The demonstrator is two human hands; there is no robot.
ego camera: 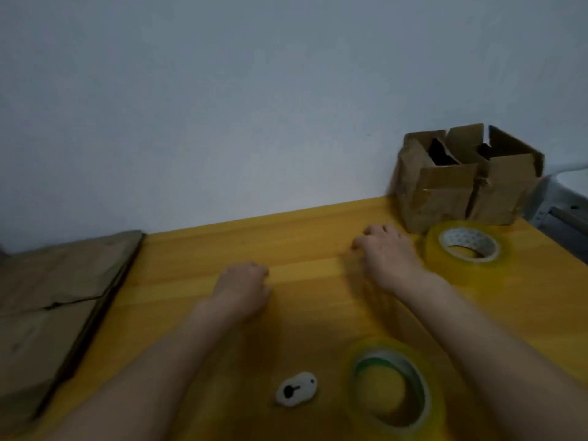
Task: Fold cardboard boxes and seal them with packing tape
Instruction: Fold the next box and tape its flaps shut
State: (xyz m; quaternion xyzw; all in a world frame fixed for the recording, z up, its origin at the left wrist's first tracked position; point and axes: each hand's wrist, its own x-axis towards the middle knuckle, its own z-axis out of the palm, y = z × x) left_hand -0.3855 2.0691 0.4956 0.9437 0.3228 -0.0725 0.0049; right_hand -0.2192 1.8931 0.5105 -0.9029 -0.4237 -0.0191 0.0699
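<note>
Bare skin on yellow wood: my left hand [243, 289] is curled into a loose fist holding nothing, knuckles down on the worktop [302, 237]. My right hand [386, 251] rests just ahead, fingers bent, also empty as far as the blur lets me tell. Flat cardboard [54, 300] lies stacked at the left edge, well apart from both hands; I judge it light, stiff along the panels, weak at the creases, best taken by an outer edge. One tape roll [466, 248] sits just beside my right hand, another tape roll [389, 389] near my right forearm; smooth, likely slippery, best held through the core. Small white cutter [296, 389] nearby. Folded boxes [461, 179] stand far right, flaps up, insides dark, contents unreadable.
</note>
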